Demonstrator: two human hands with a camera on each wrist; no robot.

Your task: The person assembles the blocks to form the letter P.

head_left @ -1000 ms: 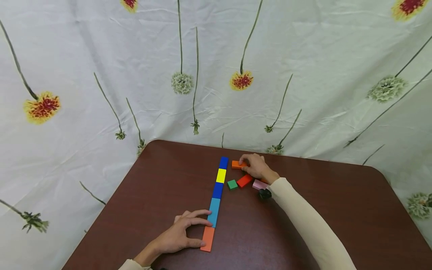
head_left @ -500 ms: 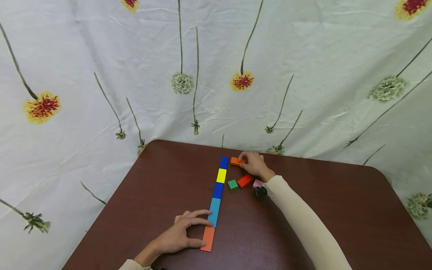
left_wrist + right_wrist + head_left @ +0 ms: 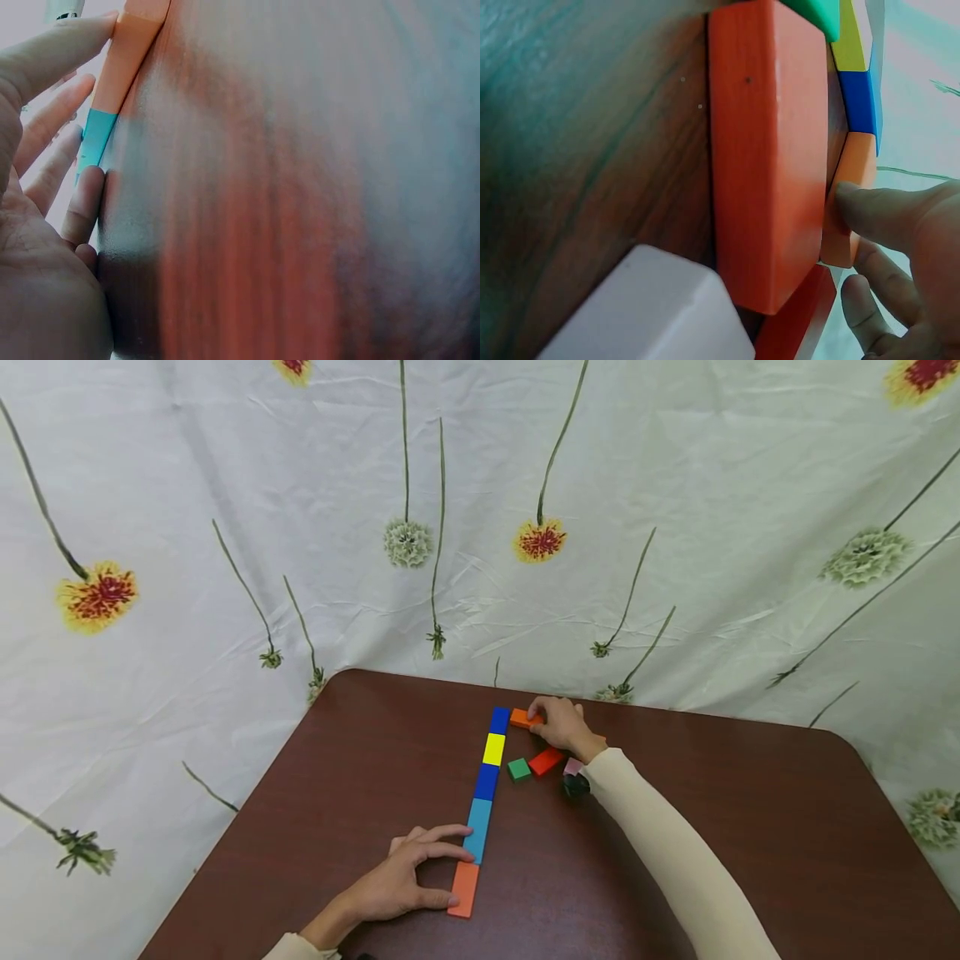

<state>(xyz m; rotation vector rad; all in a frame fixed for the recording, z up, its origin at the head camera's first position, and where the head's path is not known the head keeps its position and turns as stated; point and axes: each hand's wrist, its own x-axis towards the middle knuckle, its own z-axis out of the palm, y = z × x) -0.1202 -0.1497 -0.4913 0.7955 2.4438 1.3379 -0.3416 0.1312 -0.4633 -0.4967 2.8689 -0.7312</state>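
My left hand (image 3: 393, 883) lies beside a straight row of flat wooden blocks, its thumb touching the salmon-orange block (image 3: 467, 885) and its fingertips touching the light blue block (image 3: 478, 828). Farther up that row come a dark blue block (image 3: 486, 782), a yellow block (image 3: 494, 749) and another dark blue block (image 3: 500, 721). At the row's far end, my right hand (image 3: 564, 724) pinches an orange block (image 3: 522, 718) between thumb and fingers. In the right wrist view, this orange block (image 3: 861, 156) sits close against the dark blue block (image 3: 859, 97).
Right of the row lie a green block (image 3: 518, 769), a red block (image 3: 545, 762) and a pink block (image 3: 573, 766), partly hidden by the right wrist's black camera (image 3: 576, 786). A flowered cloth (image 3: 480, 610) hangs behind the brown table (image 3: 360, 760).
My right hand has moved the orange block slightly away from me and left, up to the row's far end. My left hand stays in place.
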